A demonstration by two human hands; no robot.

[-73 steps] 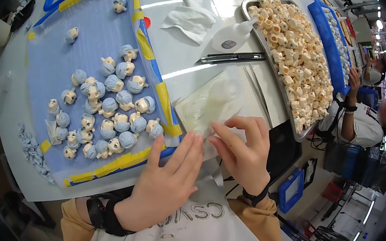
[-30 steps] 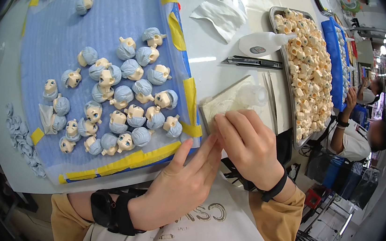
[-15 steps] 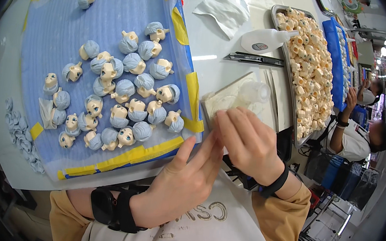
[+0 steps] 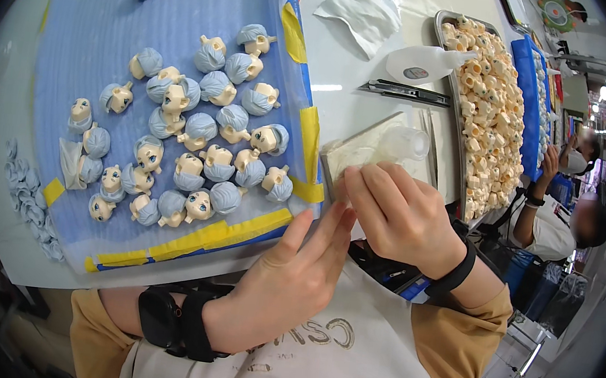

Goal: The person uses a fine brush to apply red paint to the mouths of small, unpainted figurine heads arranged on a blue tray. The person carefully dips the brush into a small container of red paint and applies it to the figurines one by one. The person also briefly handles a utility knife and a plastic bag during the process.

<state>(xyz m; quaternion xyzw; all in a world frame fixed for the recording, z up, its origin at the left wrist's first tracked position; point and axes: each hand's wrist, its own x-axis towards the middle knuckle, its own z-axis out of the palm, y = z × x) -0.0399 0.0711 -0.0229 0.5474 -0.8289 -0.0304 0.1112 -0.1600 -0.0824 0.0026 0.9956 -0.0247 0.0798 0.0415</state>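
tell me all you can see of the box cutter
The box cutter is slim and straight, its dark body showing a grey, metal-looking strip and tapering to a point at the left. It lies on the pale table between the white bottle and the square pad, its right end near the metal tray. Nothing holds it.

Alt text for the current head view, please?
A person's bare left hand and bare right hand, fingertips close together. Leftward, cream-faced doll heads with pale-blue moulded hair lie on a blue sheet edged with yellow tape; rightward, hollow cream pieces fill a shiny metal tray.
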